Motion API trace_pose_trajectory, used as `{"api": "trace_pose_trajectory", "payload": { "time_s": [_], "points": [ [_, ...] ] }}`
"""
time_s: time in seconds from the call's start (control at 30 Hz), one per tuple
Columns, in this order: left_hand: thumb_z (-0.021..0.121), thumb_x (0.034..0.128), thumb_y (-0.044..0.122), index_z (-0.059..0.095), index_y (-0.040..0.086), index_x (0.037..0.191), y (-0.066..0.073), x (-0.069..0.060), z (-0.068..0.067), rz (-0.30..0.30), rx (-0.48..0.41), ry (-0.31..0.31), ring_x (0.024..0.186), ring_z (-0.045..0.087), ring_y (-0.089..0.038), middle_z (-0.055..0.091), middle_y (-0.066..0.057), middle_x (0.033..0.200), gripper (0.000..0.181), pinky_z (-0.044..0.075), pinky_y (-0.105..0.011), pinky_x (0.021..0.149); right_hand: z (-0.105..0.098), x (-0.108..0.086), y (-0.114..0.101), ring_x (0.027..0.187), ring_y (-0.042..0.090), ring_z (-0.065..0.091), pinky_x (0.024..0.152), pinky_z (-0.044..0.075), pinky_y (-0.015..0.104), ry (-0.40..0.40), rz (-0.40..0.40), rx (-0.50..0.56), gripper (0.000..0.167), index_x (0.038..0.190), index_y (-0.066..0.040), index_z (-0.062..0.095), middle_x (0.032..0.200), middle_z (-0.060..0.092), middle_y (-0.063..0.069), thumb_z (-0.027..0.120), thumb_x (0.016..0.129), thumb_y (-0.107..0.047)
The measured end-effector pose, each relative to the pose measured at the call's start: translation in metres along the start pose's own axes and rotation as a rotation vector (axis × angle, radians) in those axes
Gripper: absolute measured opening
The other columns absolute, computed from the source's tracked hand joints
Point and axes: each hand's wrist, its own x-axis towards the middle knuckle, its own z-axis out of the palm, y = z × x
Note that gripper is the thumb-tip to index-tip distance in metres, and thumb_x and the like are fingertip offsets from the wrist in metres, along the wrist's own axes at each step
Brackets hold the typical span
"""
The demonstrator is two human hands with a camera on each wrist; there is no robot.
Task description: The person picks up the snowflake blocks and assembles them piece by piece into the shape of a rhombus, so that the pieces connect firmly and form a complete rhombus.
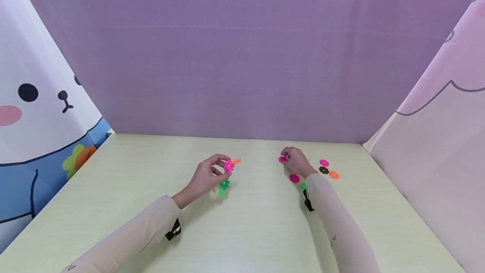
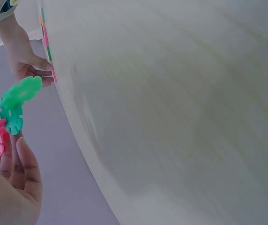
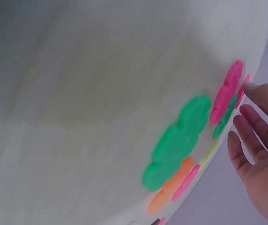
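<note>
A chain of flower-shaped pieces hangs from my left hand [image 1: 206, 176], which pinches its pink piece [image 1: 229, 166]. An orange piece [image 1: 236, 161] sticks out right of the pink one; a teal piece [image 2: 12, 115] and a bright green piece [image 2: 26, 90] are joined on below. My right hand [image 1: 298, 162] is low at the table, thumb and a fingertip at the edges of a magenta piece [image 1: 282, 159]. In the right wrist view that piece [image 3: 242, 91] shows between the thumb and finger of the hand [image 3: 267, 131].
Nearer me lie another magenta piece [image 1: 294, 178] and a green one [image 1: 303, 186], partly behind the right sleeve. Right of that hand are pink [image 1: 324, 162], dark brown [image 1: 323, 170] and orange [image 1: 334, 175] pieces. A purple cloth [image 1: 242, 54] stands behind the table [image 1: 257, 231].
</note>
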Motion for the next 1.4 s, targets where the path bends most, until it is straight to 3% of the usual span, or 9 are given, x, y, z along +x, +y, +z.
{"api": "trace_pose_trajectory", "payload": {
  "time_s": [0.27, 0.57, 0.8, 1.2, 1.4],
  "points": [
    [0.071, 0.0777, 0.010, 0.058, 0.015, 0.110, -0.001, 0.000, 0.000, -0.007, -0.001, 0.000, 0.067, 0.060, -0.016, 0.062, -0.006, 0.095, 0.035, 0.052, -0.023, 0.060, 0.001, 0.001, -0.004, 0.091, 0.024, 0.058, 0.081, 0.051, 0.034, -0.032, 0.024, -0.027, 0.023, 0.105, 0.002, 0.061, 0.100, 0.060, 0.014, 0.060, 0.082, 0.003],
    [0.071, 0.0779, 0.009, 0.058, 0.016, 0.110, 0.000, 0.001, -0.001, -0.001, 0.014, 0.000, 0.067, 0.059, -0.016, 0.062, -0.006, 0.094, 0.035, 0.052, -0.022, 0.061, -0.001, 0.001, -0.005, 0.087, 0.024, 0.057, 0.076, 0.052, 0.031, 0.027, -0.012, -0.049, 0.029, 0.103, 0.003, 0.062, 0.099, 0.057, 0.015, 0.058, 0.075, 0.012],
    [0.071, 0.0779, 0.011, 0.058, 0.016, 0.108, 0.000, 0.001, -0.002, 0.012, 0.017, 0.010, 0.067, 0.060, -0.016, 0.062, -0.006, 0.093, 0.033, 0.052, -0.024, 0.062, -0.005, 0.000, -0.006, 0.081, 0.022, 0.058, 0.070, 0.051, 0.029, 0.015, -0.032, 0.011, 0.032, 0.095, 0.003, 0.064, 0.090, 0.062, 0.015, 0.051, 0.071, 0.019],
    [0.071, 0.0781, 0.013, 0.058, 0.018, 0.108, 0.000, 0.001, -0.003, 0.004, 0.028, 0.011, 0.067, 0.059, -0.017, 0.062, -0.005, 0.093, 0.033, 0.052, -0.025, 0.062, -0.016, -0.004, -0.013, 0.079, 0.020, 0.055, 0.070, 0.049, 0.027, -0.022, -0.078, 0.085, 0.020, 0.092, 0.000, 0.065, 0.086, 0.062, 0.011, 0.056, 0.078, 0.011],
    [0.072, 0.0778, 0.014, 0.058, 0.017, 0.109, 0.001, 0.001, -0.003, 0.001, 0.011, 0.010, 0.069, 0.059, -0.018, 0.061, -0.007, 0.095, 0.035, 0.052, -0.023, 0.061, -0.021, -0.009, -0.022, 0.078, 0.019, 0.057, 0.069, 0.049, 0.026, 0.004, -0.151, 0.127, 0.018, 0.094, -0.001, 0.065, 0.086, 0.065, 0.011, 0.056, 0.080, 0.007]
  ]
}}
